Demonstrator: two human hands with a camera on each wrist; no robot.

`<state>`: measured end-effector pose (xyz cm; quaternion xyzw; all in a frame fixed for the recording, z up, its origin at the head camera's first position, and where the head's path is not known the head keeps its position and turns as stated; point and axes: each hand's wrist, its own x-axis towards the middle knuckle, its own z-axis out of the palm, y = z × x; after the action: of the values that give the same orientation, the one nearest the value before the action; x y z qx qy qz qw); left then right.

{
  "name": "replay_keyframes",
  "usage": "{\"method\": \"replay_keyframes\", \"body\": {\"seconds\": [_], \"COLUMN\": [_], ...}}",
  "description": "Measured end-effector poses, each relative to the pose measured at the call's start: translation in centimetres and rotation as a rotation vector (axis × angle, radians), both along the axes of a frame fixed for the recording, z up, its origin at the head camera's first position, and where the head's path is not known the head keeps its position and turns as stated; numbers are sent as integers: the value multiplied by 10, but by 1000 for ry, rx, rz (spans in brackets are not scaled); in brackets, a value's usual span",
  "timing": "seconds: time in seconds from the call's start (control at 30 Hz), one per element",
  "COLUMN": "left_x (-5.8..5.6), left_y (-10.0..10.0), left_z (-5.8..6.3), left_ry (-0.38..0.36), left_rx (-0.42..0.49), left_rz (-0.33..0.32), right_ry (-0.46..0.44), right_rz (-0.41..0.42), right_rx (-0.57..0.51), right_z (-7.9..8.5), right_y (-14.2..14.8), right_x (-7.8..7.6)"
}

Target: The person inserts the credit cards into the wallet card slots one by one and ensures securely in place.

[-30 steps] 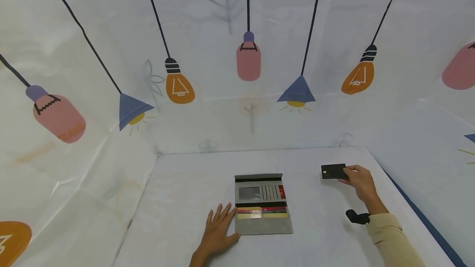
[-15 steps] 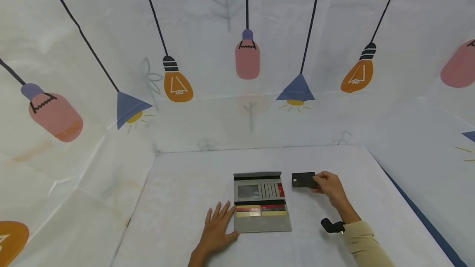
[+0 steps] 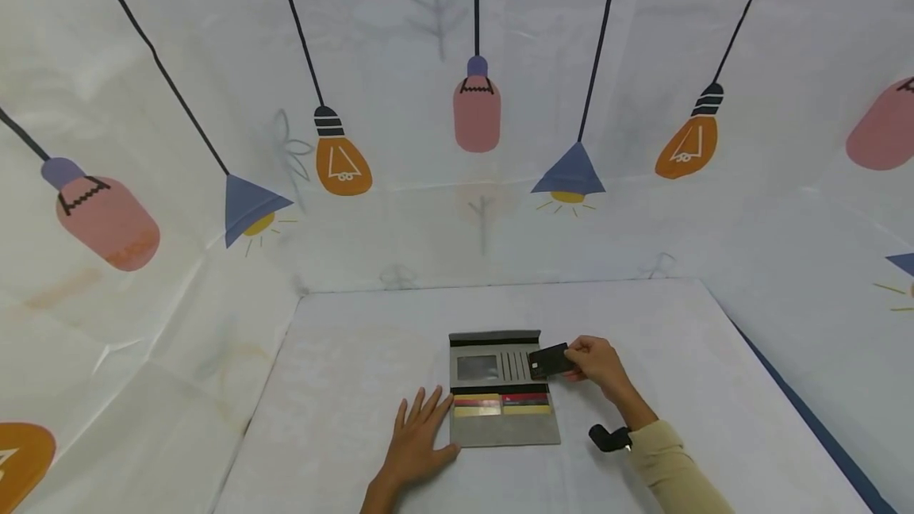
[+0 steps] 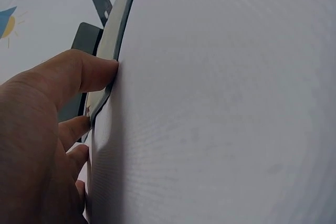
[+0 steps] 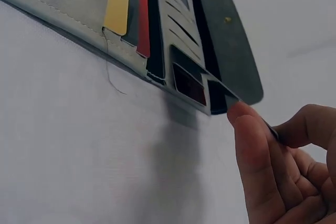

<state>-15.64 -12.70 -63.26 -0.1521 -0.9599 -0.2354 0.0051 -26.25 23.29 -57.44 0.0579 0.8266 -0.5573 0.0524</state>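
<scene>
A grey wallet lies unfolded on the white table. Yellow, red and dark cards fill its lower pockets; thin slots and a clear window are above them. With fingers spread, my left hand rests at the wallet's left side. In the left wrist view, the thumb touches the wallet's edge. My right hand pinches a black card with a small chip by its right end. The card's other end overlaps the wallet's upper right slots; whether it is inside one, I cannot tell.
White sheeting printed with hanging lamps and bulbs rises behind the table and along its sides. A black strap piece sits at the right wrist, by a beige sleeve. In the right wrist view, a loose thread trails from the wallet.
My right hand has carried the black card leftward and down, from the right of the table to the wallet's upper right side. The card now tilts slightly. My left hand stays put.
</scene>
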Motion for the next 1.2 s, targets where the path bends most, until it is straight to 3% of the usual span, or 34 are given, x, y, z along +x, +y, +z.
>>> {"method": "replay_keyframes", "body": {"seconds": [0.43,0.57,0.83,0.97,1.2], "left_x": [1,2,1,1,0], "left_y": [0,-1,0,1,1], "left_z": [-1,1,5,5,3], "left_ry": [-10,10,-3,-11,-28], "left_rx": [0,16,9,4,-5], "left_rz": [-3,-6,-8,-7,-8], "right_ry": [157,152,-27,-63,-23], "right_rz": [109,145,61,46,15], "right_rx": [368,362,136,138,203], "right_z": [29,34,14,2,-11], "right_y": [-25,-28,-11,-5,-7], "right_x": [-8,-7,-10,-8,-5]}}
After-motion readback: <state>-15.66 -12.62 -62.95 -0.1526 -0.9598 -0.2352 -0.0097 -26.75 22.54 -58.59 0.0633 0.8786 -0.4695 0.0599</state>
